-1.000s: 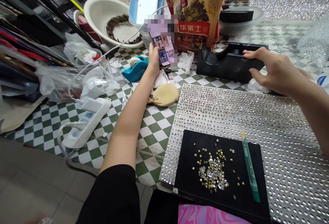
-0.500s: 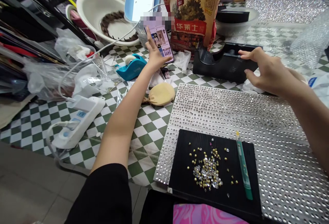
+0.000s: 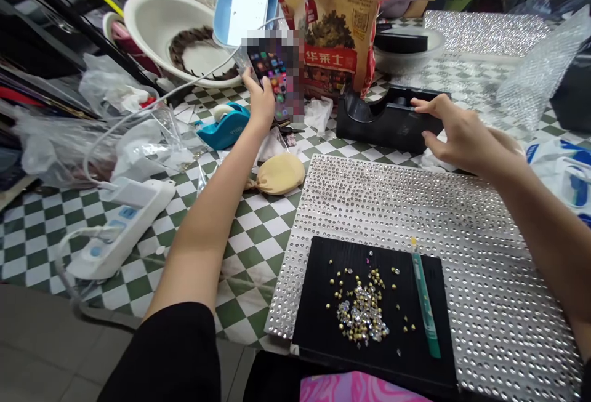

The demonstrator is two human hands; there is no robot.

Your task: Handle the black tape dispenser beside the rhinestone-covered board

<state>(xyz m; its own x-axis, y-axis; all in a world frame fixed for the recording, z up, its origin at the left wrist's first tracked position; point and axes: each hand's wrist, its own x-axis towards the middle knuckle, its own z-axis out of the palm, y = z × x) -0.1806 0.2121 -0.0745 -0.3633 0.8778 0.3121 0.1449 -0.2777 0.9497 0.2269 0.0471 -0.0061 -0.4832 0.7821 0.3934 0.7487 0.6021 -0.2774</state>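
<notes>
My left hand [image 3: 261, 103] is at the lower left side of a propped-up phone [image 3: 276, 79], its fingers apart and in front of the screen, which shows rows of app icons. My right hand [image 3: 462, 134] rests at the right end of a black tape dispenser [image 3: 385, 122], thumb and forefinger spread; the fingertips appear to touch it. Nearer me, a black board [image 3: 318, 303] bears a heap of clear and gold rhinestones [image 3: 362, 313] and a green-capped drill pen [image 3: 425, 303]. Beneath it lies a large rhinestone-studded sheet [image 3: 498, 279].
A teal tape dispenser [image 3: 224, 125] and a beige pouch [image 3: 280, 174] lie near my left forearm. At left is a white power strip [image 3: 122, 223] with cables. Behind stand a white basin [image 3: 148, 26], a blue bowl [image 3: 221, 17] and a paper bag [image 3: 332, 26]. Bubble wrap [image 3: 540, 69] is at right.
The phone screen has switched from a page of pictures to app icons. My left fingers have drawn down and curled toward the phone's left edge. The view has shifted slightly right.
</notes>
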